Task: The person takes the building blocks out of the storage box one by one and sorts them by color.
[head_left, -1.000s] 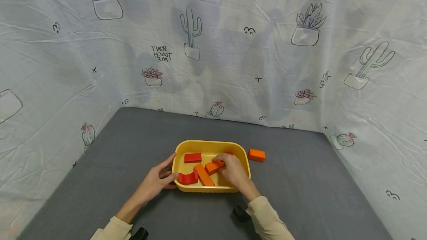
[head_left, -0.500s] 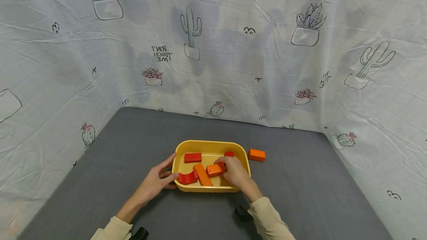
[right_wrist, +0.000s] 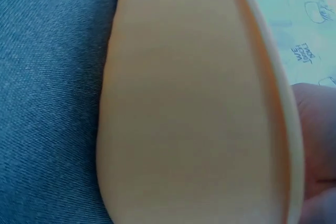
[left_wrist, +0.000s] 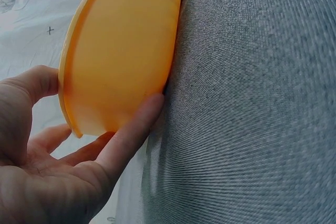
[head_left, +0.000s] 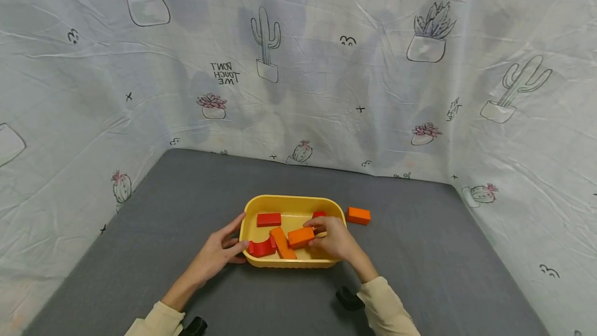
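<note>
A yellow plastic tray with raised walls stands on the grey surface. My left hand grips its left end. In the left wrist view the thumb is at the tray's rim while the other fingers lie along the outer wall. Inside the tray, my right hand pinches an orange block by its right end, between thumb and fingers. Another orange block lies slanted beside it. A red arch block sits at the tray's front left, and a red block lies behind.
Outside the tray's right end lies a loose orange block. A further red block shows partly behind the right hand. A white cloth printed with cacti hangs around the back and sides of the grey table.
My right hand and forearm have shifted right, and the thumb now shows at the orange block's front. Earlier that block turned and slid slightly right. The left hand stays on the tray.
</note>
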